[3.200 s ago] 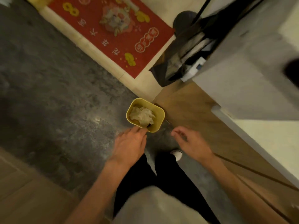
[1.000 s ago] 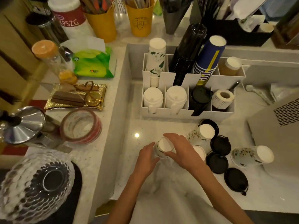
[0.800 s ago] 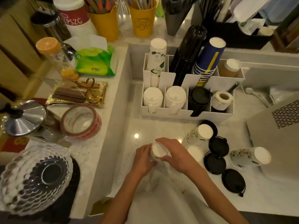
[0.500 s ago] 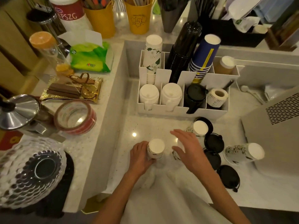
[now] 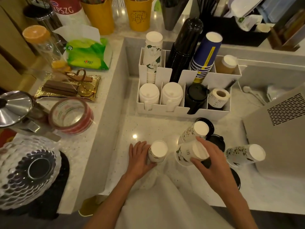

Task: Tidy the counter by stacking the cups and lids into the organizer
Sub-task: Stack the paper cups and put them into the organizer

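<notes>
"KPSZG" on white canister (image 5: 69, 12)

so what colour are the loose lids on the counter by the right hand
Black lids, clearest in the head view, beside the right hand.

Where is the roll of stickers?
In the head view, the sticker roll lies on its side in the white organizer, in the front-right compartment, right of the black lids.

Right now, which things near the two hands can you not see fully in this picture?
- Head view: black lids on the counter, partly hidden by the right hand and the cup it grips.
- Cup in the left hand: its open end faces down, inside unseen.
- Jar top left: label cut by the edge.
</notes>
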A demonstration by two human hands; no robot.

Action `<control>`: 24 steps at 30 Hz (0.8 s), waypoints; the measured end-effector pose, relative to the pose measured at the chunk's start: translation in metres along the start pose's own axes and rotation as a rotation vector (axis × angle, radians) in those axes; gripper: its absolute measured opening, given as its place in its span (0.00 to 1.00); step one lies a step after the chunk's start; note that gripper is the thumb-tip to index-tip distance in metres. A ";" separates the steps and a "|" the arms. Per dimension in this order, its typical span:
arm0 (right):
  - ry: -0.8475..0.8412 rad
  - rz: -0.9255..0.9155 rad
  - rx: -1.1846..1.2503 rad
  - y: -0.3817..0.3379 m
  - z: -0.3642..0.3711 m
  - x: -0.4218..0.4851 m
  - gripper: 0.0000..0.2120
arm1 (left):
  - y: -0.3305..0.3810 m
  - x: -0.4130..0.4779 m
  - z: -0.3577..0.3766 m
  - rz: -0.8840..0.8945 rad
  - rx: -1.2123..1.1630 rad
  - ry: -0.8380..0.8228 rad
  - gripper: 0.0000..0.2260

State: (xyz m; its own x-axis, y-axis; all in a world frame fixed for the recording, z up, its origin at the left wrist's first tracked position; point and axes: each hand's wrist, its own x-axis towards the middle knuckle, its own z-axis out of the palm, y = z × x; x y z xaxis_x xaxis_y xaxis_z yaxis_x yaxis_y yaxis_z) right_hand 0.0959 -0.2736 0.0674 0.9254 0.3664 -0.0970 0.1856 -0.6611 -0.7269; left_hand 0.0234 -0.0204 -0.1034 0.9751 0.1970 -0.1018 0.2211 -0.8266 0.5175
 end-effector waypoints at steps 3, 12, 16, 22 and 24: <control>-0.001 0.034 0.215 -0.019 -0.025 -0.009 0.33 | -0.003 0.000 0.003 0.025 0.042 -0.055 0.39; -0.308 -0.259 -0.014 -0.061 0.019 0.029 0.33 | -0.007 -0.001 0.007 0.034 0.009 -0.065 0.41; -0.440 -0.258 -0.134 -0.053 0.057 0.040 0.33 | -0.006 0.001 0.006 0.029 0.021 -0.076 0.41; -0.492 -0.269 -0.175 -0.032 0.080 0.045 0.32 | -0.006 0.002 0.007 0.004 0.062 -0.089 0.42; -0.531 -0.274 -0.133 -0.029 0.081 0.047 0.34 | -0.007 0.002 0.008 0.000 0.077 -0.085 0.42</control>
State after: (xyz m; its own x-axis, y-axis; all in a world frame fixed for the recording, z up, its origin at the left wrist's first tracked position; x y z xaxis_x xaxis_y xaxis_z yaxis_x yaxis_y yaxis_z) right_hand 0.1076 -0.1846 0.0287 0.5532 0.7884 -0.2691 0.4649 -0.5603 -0.6855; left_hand 0.0239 -0.0184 -0.1135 0.9724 0.1540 -0.1755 0.2184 -0.8654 0.4511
